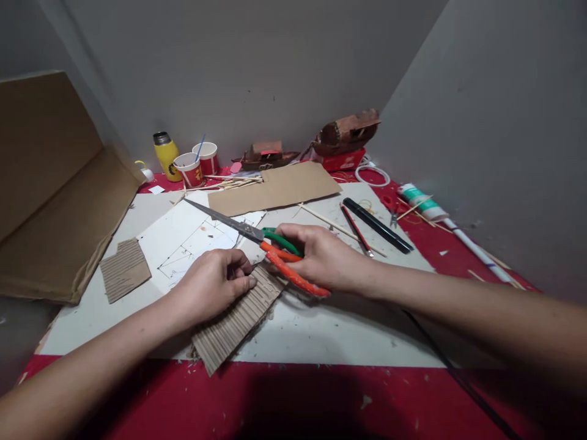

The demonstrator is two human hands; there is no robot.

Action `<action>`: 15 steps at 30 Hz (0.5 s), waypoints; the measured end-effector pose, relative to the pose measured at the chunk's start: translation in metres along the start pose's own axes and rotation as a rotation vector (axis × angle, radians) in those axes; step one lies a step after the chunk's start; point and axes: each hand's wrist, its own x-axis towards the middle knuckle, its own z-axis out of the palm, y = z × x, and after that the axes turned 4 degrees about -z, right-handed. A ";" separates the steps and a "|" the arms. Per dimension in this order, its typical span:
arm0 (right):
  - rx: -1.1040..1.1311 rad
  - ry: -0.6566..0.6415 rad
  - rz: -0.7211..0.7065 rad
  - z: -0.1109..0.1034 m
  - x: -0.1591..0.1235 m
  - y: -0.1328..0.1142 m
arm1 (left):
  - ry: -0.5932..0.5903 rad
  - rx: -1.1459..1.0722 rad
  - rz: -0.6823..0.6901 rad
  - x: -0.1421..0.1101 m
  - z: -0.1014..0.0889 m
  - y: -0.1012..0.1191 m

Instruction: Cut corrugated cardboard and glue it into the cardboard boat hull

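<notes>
My left hand (215,281) pinches the upper edge of a strip of corrugated cardboard (233,324), its ridges facing up. In my right hand (316,253) is a pair of scissors (293,269) with orange and green handles. The blades look closed and point away to the upper left, above a white sheet with a pencil drawing (183,244). The scissor handles are close to the right end of the cardboard; whether they touch it I cannot tell. A smaller ridged cardboard piece (126,272) lies to the left.
A big cardboard box (50,183) stands at left. Behind are a yellow bottle (166,157), paper cups (189,171), wooden sticks (233,182), flat cardboard (279,188) and two model boats (348,133). At right lie a black marker-like tube (378,226), a red pencil (356,229) and a sealant tube (422,201).
</notes>
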 end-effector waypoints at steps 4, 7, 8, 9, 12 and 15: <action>-0.006 0.036 0.056 -0.008 -0.001 -0.003 | -0.031 -0.005 -0.005 0.004 0.002 -0.002; 0.038 0.037 0.145 -0.013 -0.004 -0.002 | -0.029 -0.031 -0.004 0.004 0.003 -0.004; 0.044 0.032 0.162 -0.013 -0.005 -0.001 | -0.021 -0.044 -0.002 0.004 0.003 -0.004; 0.048 0.024 0.172 -0.013 -0.007 0.002 | -0.009 -0.058 0.002 0.003 0.003 -0.004; 0.038 0.011 0.177 -0.011 -0.011 0.010 | 0.027 -0.051 -0.007 -0.003 0.000 -0.008; 0.066 0.007 0.164 -0.009 -0.013 0.012 | 0.004 0.012 -0.053 -0.012 -0.006 -0.014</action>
